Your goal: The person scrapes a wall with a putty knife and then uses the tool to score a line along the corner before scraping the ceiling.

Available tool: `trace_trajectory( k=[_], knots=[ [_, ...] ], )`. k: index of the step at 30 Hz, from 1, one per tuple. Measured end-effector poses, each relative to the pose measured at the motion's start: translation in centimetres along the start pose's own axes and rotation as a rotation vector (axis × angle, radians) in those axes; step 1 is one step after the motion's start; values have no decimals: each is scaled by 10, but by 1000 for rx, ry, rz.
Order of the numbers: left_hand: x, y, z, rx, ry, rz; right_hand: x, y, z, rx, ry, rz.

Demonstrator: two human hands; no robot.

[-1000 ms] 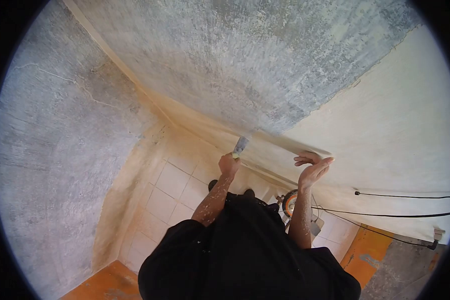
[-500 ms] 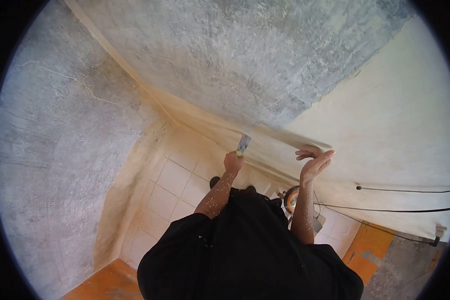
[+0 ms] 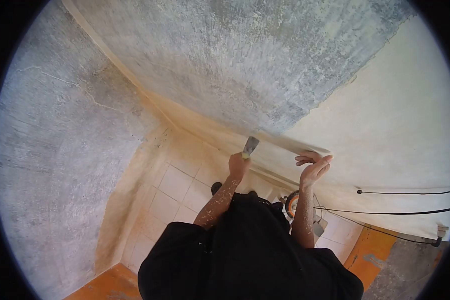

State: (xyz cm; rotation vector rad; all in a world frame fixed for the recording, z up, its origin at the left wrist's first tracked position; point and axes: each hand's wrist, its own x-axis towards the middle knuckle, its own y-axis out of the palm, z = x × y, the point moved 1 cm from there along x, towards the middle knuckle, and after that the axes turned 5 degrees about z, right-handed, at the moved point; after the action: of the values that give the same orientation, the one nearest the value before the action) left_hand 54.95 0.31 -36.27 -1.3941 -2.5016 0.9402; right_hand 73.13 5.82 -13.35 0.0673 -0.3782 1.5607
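Observation:
A putty knife [image 3: 252,145] with a flat grey blade and a yellowish handle is in my left hand [image 3: 239,166], fingers wrapped round the handle. Its blade points up toward the wall [image 3: 385,110], close to the lower edge of the bare grey patch [image 3: 245,75]. My right hand [image 3: 315,167] is raised beside the cream-painted part of that wall, its fingers stretched out and slightly bent, and holds nothing. Pale flakes speckle both forearms.
On the left stands another scraped wall [image 3: 70,135], meeting the first in a corner. Below lie floor tiles [image 3: 175,182]. A round orange-and-black object [image 3: 291,204] rests near my right forearm. Black cables [image 3: 385,212] run along the right wall.
My left hand has moved slightly right with the putty knife, and its blade has tilted further right. The right hand stays nearly in place beside the wall.

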Motion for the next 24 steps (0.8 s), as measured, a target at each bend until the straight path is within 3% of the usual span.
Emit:
trace_trajectory(
  k=[5,12,16,19,24],
  knots=[
    [6,16,23,-19,-68,50,-4,0,-6,35,37,-46],
    [-12,-9,16,45,-97,47,-4,2,0,38,0,-62],
    [8,-17,-30,-83,118,0,-3,6,-7,10,4,-64],
    [6,-42,-103,-307,191,-159,-5,-2,-1,5,29,-49],
    [3,-24,10,55,-33,-66,-4,-1,-5,44,12,-44]
  ],
)
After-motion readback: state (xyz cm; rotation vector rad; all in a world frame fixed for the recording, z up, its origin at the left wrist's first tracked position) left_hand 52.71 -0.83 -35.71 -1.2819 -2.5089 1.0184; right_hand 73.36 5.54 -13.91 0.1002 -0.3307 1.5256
